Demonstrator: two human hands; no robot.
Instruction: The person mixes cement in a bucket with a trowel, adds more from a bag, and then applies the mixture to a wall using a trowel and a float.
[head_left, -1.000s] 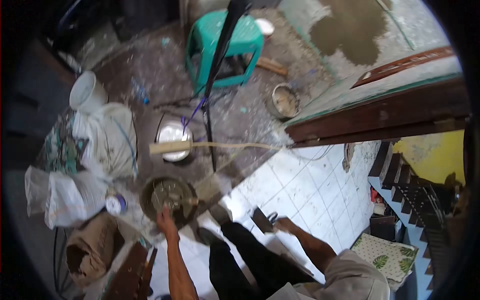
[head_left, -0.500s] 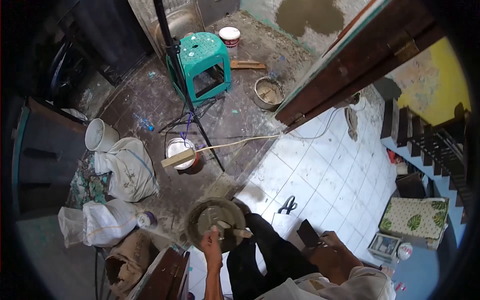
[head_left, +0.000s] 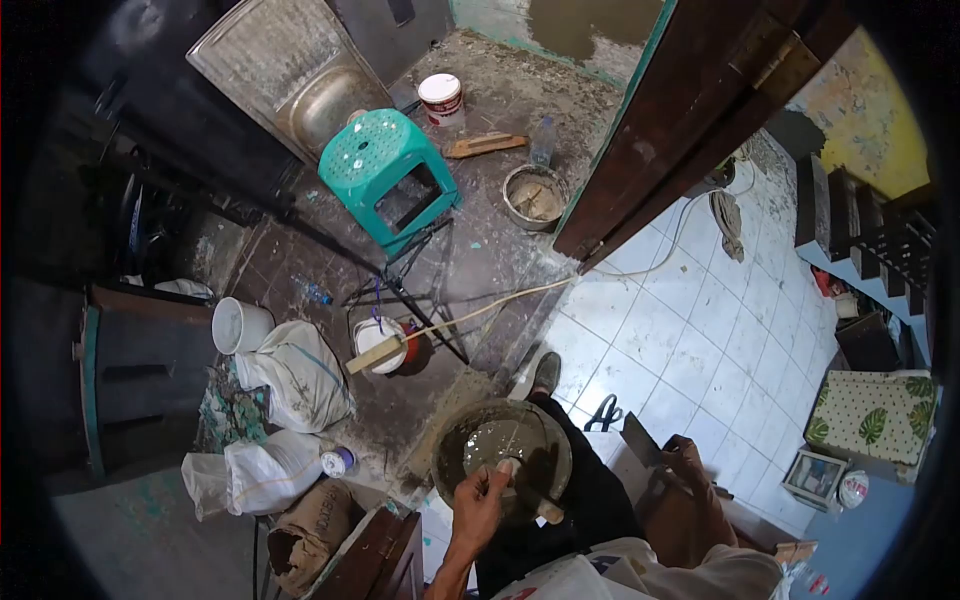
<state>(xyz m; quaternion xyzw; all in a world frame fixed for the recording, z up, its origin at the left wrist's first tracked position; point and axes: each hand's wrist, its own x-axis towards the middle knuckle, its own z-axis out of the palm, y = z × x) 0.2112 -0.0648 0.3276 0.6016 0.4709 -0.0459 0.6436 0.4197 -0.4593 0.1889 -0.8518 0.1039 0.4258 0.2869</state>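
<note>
Below me is a round bucket (head_left: 450,432) with wet grey mortar (head_left: 495,440) in it, close against my dark trousers. My left hand (head_left: 480,508) is over its near side, thumb and fingers pinched together; what they grip, if anything, is hard to make out. Beside those fingers, a wooden handle (head_left: 547,512) leans at the bucket's near right edge. Off to the right, my right hand (head_left: 685,460) is closed around a dark, flat-bladed trowel (head_left: 641,436), held away from the bucket.
A green stool (head_left: 375,150), a tripod (head_left: 425,325) and a mortar bucket (head_left: 535,197) stand ahead. A cable (head_left: 500,300) crosses the floor by a wooden door frame (head_left: 690,130). White sacks (head_left: 305,385) lie left. Black-handled scissors (head_left: 606,412) are near my shoe (head_left: 547,372).
The view has shifted and turned. My shoe now shows beyond the bucket. The left hand stays by the bucket, its fingers further over it; the right hand keeps the trowel.
</note>
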